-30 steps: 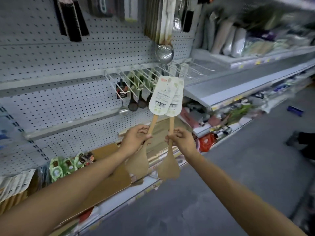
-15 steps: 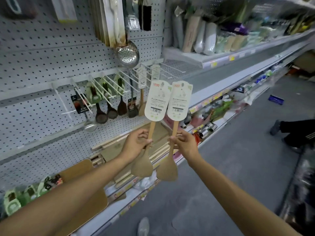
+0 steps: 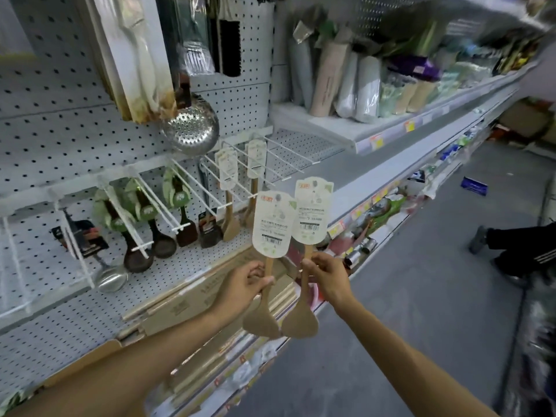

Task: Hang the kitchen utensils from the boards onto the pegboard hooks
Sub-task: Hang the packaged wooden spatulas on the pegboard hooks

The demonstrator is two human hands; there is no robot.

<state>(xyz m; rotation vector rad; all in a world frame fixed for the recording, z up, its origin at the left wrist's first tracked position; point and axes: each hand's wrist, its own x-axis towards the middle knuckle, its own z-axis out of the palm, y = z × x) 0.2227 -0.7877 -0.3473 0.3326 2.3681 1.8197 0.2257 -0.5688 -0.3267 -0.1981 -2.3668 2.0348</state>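
before the pegboard hooks (image 3: 279, 164), i'm pinching one carded wooden spatula (image 3: 272, 236) in my left hand (image 3: 245, 285), another (image 3: 311, 218) in my right hand (image 3: 326, 276), needing each card's hole threaded onto a hook.

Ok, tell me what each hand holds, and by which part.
The left hand grips a wooden spatula by its handle; the right hand grips another wooden spatula by its handle, below the card labels.

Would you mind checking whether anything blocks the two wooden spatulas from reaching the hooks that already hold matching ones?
Nothing visible does. The left hand and right hand hold the wooden spatulas in open air, just short of the hooks.
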